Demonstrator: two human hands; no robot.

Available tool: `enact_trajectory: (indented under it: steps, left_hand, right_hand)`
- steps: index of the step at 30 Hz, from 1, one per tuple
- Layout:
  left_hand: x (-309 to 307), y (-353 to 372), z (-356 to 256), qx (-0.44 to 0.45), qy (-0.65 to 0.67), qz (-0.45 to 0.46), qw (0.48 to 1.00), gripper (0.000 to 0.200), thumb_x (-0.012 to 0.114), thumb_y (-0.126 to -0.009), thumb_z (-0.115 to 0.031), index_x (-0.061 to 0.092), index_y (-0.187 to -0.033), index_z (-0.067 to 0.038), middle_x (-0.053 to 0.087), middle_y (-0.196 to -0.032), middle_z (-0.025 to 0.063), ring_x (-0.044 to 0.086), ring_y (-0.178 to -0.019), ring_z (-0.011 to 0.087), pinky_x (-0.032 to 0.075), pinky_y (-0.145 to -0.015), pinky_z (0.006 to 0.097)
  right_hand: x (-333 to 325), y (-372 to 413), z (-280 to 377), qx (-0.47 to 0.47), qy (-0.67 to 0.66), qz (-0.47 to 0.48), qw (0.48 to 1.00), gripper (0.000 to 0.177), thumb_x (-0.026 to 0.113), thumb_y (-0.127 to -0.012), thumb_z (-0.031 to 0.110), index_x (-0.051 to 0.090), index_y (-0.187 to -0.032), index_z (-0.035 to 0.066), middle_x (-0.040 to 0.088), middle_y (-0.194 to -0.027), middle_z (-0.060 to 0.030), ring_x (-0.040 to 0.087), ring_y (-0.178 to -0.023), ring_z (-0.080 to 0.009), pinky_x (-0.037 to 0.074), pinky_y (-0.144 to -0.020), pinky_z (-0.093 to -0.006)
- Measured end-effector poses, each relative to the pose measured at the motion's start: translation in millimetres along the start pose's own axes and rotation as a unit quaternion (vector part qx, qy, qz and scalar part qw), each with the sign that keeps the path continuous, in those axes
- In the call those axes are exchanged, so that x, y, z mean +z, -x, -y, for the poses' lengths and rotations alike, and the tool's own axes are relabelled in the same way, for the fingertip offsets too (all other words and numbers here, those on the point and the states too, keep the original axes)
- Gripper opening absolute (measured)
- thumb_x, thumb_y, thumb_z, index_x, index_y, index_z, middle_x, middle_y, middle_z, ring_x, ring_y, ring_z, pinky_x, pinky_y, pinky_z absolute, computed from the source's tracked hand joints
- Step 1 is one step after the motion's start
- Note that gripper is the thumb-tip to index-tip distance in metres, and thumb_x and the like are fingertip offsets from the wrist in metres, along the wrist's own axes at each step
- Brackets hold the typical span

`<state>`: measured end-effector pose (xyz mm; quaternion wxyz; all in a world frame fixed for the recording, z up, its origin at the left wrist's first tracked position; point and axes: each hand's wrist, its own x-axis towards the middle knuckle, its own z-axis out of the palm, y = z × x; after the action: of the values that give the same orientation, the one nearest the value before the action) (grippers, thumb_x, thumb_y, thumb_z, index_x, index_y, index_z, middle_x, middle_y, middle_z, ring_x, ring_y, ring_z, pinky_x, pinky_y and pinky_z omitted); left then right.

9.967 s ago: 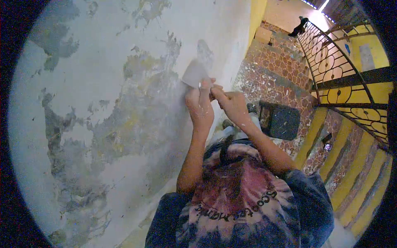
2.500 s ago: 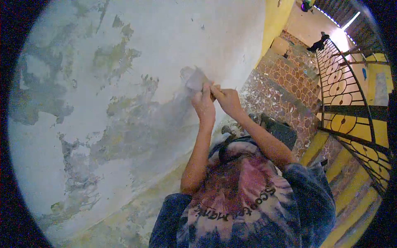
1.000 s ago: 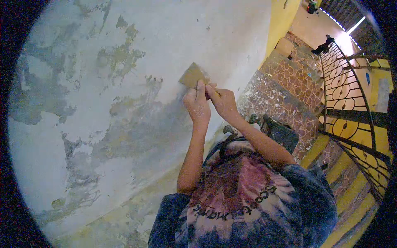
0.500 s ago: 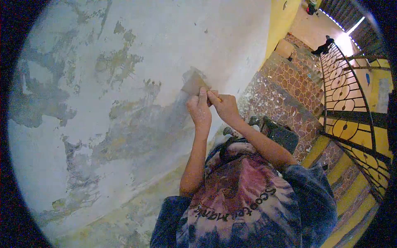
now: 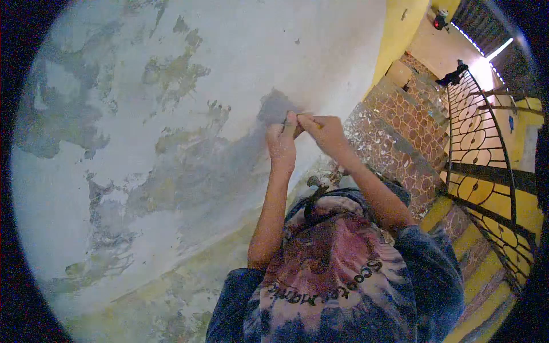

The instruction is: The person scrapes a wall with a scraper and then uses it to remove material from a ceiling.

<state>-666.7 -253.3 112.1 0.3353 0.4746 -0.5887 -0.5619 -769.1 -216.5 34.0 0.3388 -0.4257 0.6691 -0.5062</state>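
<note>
A scraper (image 5: 299,130) is gripped by both hands against the wall, its blade now seen nearly edge-on and mostly hidden by fingers. My left hand (image 5: 281,147) closes on it from the left, thumb pointing up. My right hand (image 5: 327,136) wraps the handle from the right, fingertips close to the left thumb. Just above and left of the fingers, a grey bare patch (image 5: 275,107) shows in the whitish wall (image 5: 240,51). Smaller grey and greenish patches mark the wall farther left.
Steps with a brown stone pattern (image 5: 409,134) lie to the right, strewn with pale flakes near the wall. A dark metal railing (image 5: 477,140) runs along their far side, with dark cloth (image 5: 452,77) on its top end. Yellow-striped steps (image 5: 477,251) lie lower right.
Both hands have shifted slightly right with the scraper, whose blade has turned from broad to nearly edge-on. The grey patch beside it is more exposed. The view has shifted a little.
</note>
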Motion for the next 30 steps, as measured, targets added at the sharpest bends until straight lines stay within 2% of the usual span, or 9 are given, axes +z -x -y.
enact_trajectory:
  steps: [1, 6, 9, 13, 15, 19, 21, 28, 30]
  left_hand:
    - [0, -6, 6, 0.002, 0.001, -0.004, 1.0, 0.042, 0.051, -0.093, -0.03, 0.065, -0.087, 0.009, 0.067, -0.084, 0.0124, 0.064, -0.079, 0.0163, 0.051, -0.075, 0.028]
    - [23, -24, 33, -0.045, 0.209, 0.062, 0.975, 0.042, 0.052, -0.092, -0.034, 0.062, -0.097, 0.006, 0.065, -0.096, 0.013, 0.062, -0.09, 0.0181, 0.048, -0.087, 0.0314]
    - [36, -29, 40, -0.009, 0.271, 0.005, 0.962, 0.039, 0.049, -0.093, -0.036, 0.059, -0.1, 0.002, 0.063, -0.101, 0.0127, 0.062, -0.095, 0.0215, 0.049, -0.087, 0.0364]
    - [27, -25, 36, 0.02, 0.289, 0.007, 0.957, 0.038, 0.049, -0.093, -0.036, 0.059, -0.099, 0.001, 0.063, -0.099, 0.0108, 0.061, -0.092, 0.0211, 0.049, -0.085, 0.0363]
    - [38, -26, 36, -0.008, 0.284, 0.013, 0.959, 0.039, 0.048, -0.093, -0.037, 0.058, -0.098, 0.0, 0.063, -0.096, 0.0092, 0.061, -0.09, 0.0207, 0.049, -0.085, 0.0361]
    - [51, -32, 38, 0.004, 0.344, -0.026, 0.938, 0.041, 0.047, -0.093, -0.039, 0.058, -0.098, 0.0, 0.063, -0.097, 0.009, 0.061, -0.092, 0.0207, 0.048, -0.086, 0.0357]
    - [32, -26, 33, 0.06, 0.253, -0.053, 0.964, 0.042, 0.047, -0.093, -0.04, 0.058, -0.099, 0.0, 0.062, -0.098, 0.0097, 0.06, -0.093, 0.0208, 0.048, -0.086, 0.0364]
    - [65, -38, 34, 0.009, 0.344, 0.027, 0.939, 0.04, 0.05, -0.092, -0.039, 0.058, -0.101, -0.001, 0.062, -0.099, 0.0105, 0.061, -0.092, 0.0214, 0.049, -0.086, 0.0369]
    - [58, -41, 41, 0.0, 0.327, 0.037, 0.944, 0.039, 0.052, -0.091, -0.038, 0.059, -0.101, -0.002, 0.063, -0.098, 0.0102, 0.062, -0.09, 0.021, 0.05, -0.085, 0.0367]
  right_hand:
    - [-9, -5, 0, -0.032, -0.006, -0.013, 0.999, 0.048, 0.052, -0.083, 0.052, 0.07, -0.079, 0.008, 0.062, -0.066, -0.0169, 0.061, -0.059, -0.0324, 0.047, -0.056, -0.0388]
    - [-62, -28, 19, -0.035, 0.192, 0.002, 0.981, 0.053, 0.059, -0.074, 0.06, 0.066, -0.066, 0.008, 0.061, -0.06, -0.0138, 0.059, -0.054, -0.0318, 0.047, -0.052, -0.0396]
    - [-66, -39, 34, -0.09, 0.236, -0.02, 0.967, 0.057, 0.057, -0.073, 0.063, 0.064, -0.063, 0.008, 0.06, -0.058, -0.0133, 0.058, -0.053, -0.0319, 0.047, -0.052, -0.0398]
    - [-69, -41, 52, -0.151, 0.255, -0.001, 0.955, 0.06, 0.055, -0.072, 0.067, 0.064, -0.061, 0.008, 0.06, -0.057, -0.0129, 0.059, -0.053, -0.0315, 0.047, -0.052, -0.0395]
    - [-84, -43, 56, -0.098, 0.279, 0.047, 0.954, 0.052, 0.066, -0.071, 0.055, 0.062, -0.061, 0.004, 0.057, -0.056, -0.0134, 0.055, -0.05, -0.0278, 0.042, -0.049, -0.0369]
    - [-81, -56, 52, -0.13, 0.325, 0.024, 0.937, 0.051, 0.068, -0.07, 0.053, 0.062, -0.061, 0.004, 0.057, -0.057, -0.0133, 0.055, -0.051, -0.0273, 0.042, -0.049, -0.0362]
    - [-64, -53, 59, -0.225, 0.244, -0.013, 0.943, 0.049, 0.069, -0.071, 0.051, 0.063, -0.062, 0.003, 0.056, -0.057, -0.0134, 0.054, -0.049, -0.0268, 0.042, -0.049, -0.036]
    - [-99, -57, 43, -0.158, 0.344, -0.005, 0.926, 0.042, 0.067, -0.076, 0.044, 0.064, -0.068, 0.003, 0.058, -0.058, -0.0115, 0.054, -0.05, -0.0232, 0.042, -0.05, -0.0337]
    - [-98, -53, 50, -0.14, 0.308, 0.007, 0.941, 0.04, 0.066, -0.078, 0.042, 0.064, -0.07, 0.003, 0.057, -0.059, -0.0121, 0.054, -0.051, -0.0223, 0.042, -0.05, -0.0336]
